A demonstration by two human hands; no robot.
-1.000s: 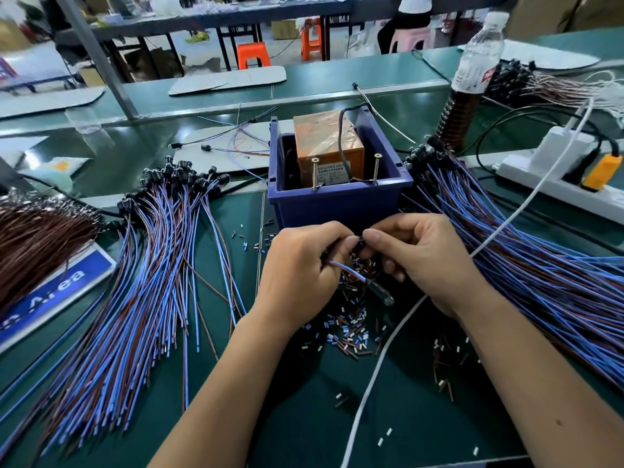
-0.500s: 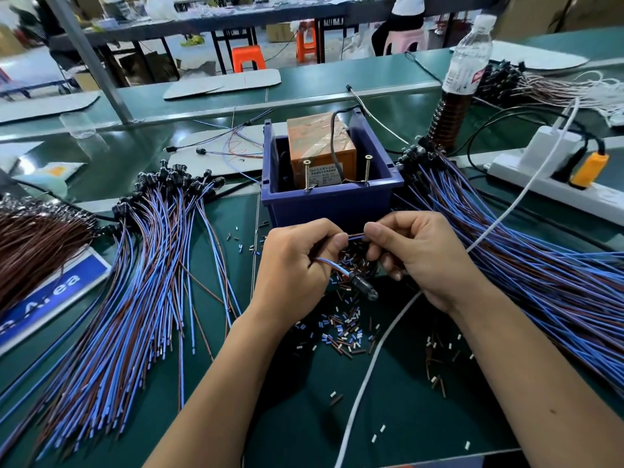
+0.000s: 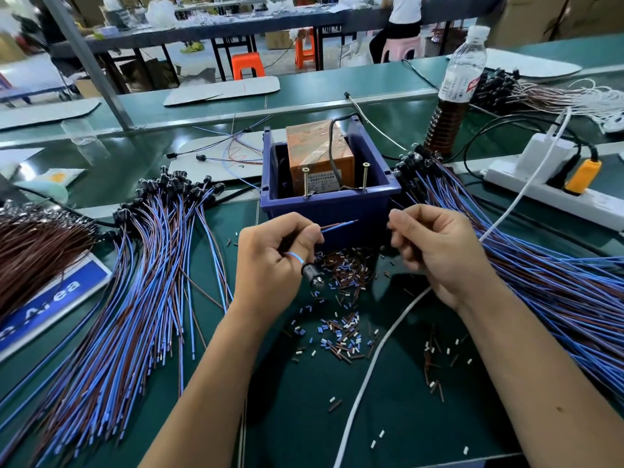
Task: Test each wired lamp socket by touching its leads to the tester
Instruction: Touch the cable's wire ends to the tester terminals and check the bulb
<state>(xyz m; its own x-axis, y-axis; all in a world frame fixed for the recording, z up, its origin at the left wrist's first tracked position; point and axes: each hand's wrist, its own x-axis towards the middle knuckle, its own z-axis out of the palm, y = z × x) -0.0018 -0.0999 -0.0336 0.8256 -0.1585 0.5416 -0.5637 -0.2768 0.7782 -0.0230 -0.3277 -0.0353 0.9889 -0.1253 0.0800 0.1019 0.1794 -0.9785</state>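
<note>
A green work mat (image 3: 398,417) covers the bench, littered in the middle with short cut bits of wire insulation (image 3: 341,332). At its far edge stands a blue bin (image 3: 329,214) holding the tester (image 3: 319,157), an orange block wrapped in tape, with two upright screws (image 3: 305,182) rising at the bin's near wall. To the left a fan of blue and brown wired sockets (image 3: 141,282) lies spread on the mat; another bundle (image 3: 557,282) fans out on the right.

The left hand (image 3: 270,265) is raised just before the bin, knuckles up and wrist bent inward. Its thumb and forefinger pinch the leads (image 3: 337,226) of one lamp socket (image 3: 310,275), the bare tips pointing right and slightly up toward the bin, short of the screws. The socket itself hangs below the curled fingers (a loop of blue wire crosses them).

The right hand (image 3: 435,244) is level with it and apart from it, fingers curled in, thumb and forefinger tips pressed together; whether they nip anything cannot be told. A white cable (image 3: 371,366) runs under the right forearm.
</note>
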